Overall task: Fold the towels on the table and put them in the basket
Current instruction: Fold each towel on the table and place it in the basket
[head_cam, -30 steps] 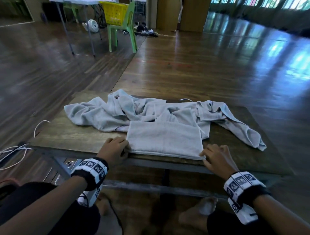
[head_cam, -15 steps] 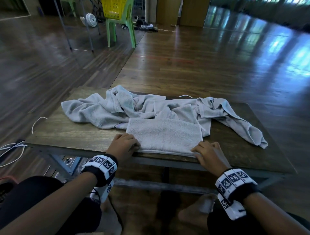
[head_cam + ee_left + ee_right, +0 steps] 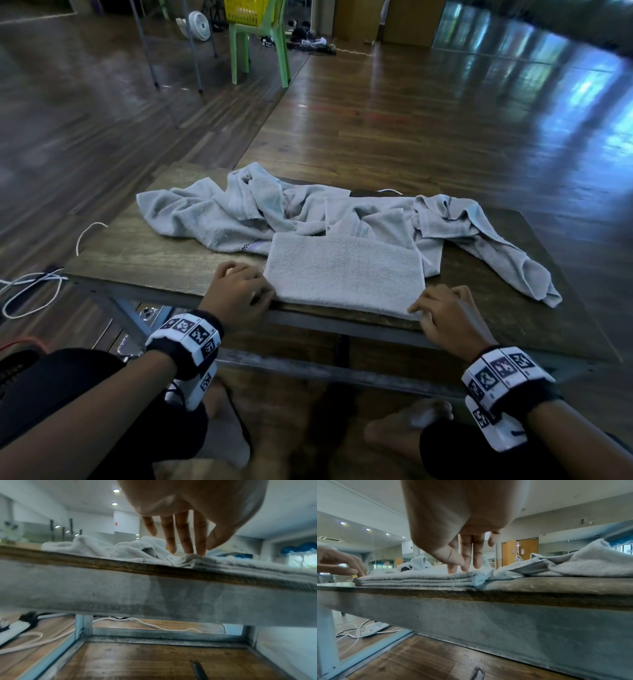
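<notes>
Folded towel lies flush with the near edge of the table; its underside layers are hidden. Left hand and right hand rest straight fingertips on its near corners, apparently gripping nothing. Crumpled towels crowd behind. Basket sits cropped, far off.

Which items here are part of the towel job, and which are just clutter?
Job:
- folded towel, left hand and right hand at its near corners
- unfolded towels behind it
- yellow basket on the green chair
- table

Clutter:
- white cables on the floor
- fan
</notes>
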Tool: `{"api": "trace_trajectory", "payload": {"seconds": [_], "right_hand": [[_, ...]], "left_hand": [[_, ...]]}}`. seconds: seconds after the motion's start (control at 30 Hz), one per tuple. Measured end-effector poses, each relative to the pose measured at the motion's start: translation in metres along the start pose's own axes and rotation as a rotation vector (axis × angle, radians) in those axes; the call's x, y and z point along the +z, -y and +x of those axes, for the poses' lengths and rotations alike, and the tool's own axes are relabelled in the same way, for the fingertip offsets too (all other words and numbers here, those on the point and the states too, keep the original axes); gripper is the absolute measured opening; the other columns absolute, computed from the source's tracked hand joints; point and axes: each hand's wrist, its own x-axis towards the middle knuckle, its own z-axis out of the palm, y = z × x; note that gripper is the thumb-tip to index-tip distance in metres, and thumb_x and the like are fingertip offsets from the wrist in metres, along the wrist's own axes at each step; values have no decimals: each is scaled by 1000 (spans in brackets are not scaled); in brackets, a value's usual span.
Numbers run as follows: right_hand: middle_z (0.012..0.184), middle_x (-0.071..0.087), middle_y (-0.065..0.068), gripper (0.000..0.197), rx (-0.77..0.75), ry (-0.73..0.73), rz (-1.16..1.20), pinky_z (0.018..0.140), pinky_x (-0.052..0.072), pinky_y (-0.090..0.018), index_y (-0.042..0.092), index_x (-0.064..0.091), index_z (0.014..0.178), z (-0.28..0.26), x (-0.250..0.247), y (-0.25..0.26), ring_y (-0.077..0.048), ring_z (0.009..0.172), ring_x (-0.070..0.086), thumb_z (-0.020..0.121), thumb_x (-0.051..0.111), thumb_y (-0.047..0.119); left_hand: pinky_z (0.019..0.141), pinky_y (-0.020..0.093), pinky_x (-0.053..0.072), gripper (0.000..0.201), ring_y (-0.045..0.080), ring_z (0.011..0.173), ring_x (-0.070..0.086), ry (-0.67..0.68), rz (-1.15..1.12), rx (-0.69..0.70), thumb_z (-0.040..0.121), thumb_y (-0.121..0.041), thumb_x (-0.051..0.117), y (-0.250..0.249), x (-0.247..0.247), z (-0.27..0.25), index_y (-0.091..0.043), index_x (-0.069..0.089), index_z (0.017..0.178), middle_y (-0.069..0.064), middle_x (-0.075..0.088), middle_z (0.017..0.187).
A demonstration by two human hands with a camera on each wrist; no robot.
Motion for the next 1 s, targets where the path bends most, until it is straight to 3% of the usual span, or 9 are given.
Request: {"api": "trace_trajectory", "payload": {"seconds": [0.13,0.23,0.43,0.5,0.6,0.67,0.9,1.0], "right_hand": [[86,67,11,18,-17,14,48,78,25,-31,27,69,81,35,-4,26,-12,83,60,72,63,14],[89,68,8,16,-99,35,41,79,29,-34,26,69,85,83,-3,61,-16,87,61,76,59,18],[121,60,1,32,-185,192,-49,97,26,-42,25,58,118,192,4,131,-22,116,50,89,46,29],[125,58,-1,34,-180,282,-76,99,25,-44,24,54,122,221,12,145,-23,119,48,90,43,30],[114,62,0,23,-184,414,-80,95,24,-44,24,57,106,247,23,158,-24,113,52,89,44,29],[111,63,3,24,-185,453,-22,94,23,-44,25,59,107,255,27,163,-22,111,53,88,47,28],[101,64,2,21,-142,443,61,88,25,-41,19,68,96,255,28,161,-20,103,54,83,58,33],[95,60,6,14,-107,434,206,94,26,-41,21,59,92,250,24,162,-19,102,55,84,58,33]], "left_hand": [[87,32,23,41,15,91,54,61,-51,-322,78,-55,34,8,-5,-3,-29,64,84,-12,59,84],[83,34,22,32,16,93,53,185,-66,-454,84,-54,44,4,-4,-1,-29,64,86,-10,56,85],[83,37,27,33,15,81,48,300,-172,-646,82,-54,55,-8,-5,12,-31,47,61,-13,54,73],[84,38,31,36,18,82,51,349,-190,-674,81,-52,56,-8,-7,16,-24,47,61,-9,56,73],[86,40,32,34,22,83,53,396,-227,-697,79,-49,57,-6,-7,21,-21,48,62,-4,58,73],[85,39,32,35,22,83,54,395,-248,-716,77,-48,58,-7,-7,23,-21,47,59,-5,57,70],[87,38,35,32,22,81,53,359,-348,-734,76,-47,59,-13,-8,25,-23,43,63,-6,53,70],[75,34,36,31,21,73,48,340,-482,-741,77,-40,63,-15,-7,23,-24,38,67,-6,47,68]]}}
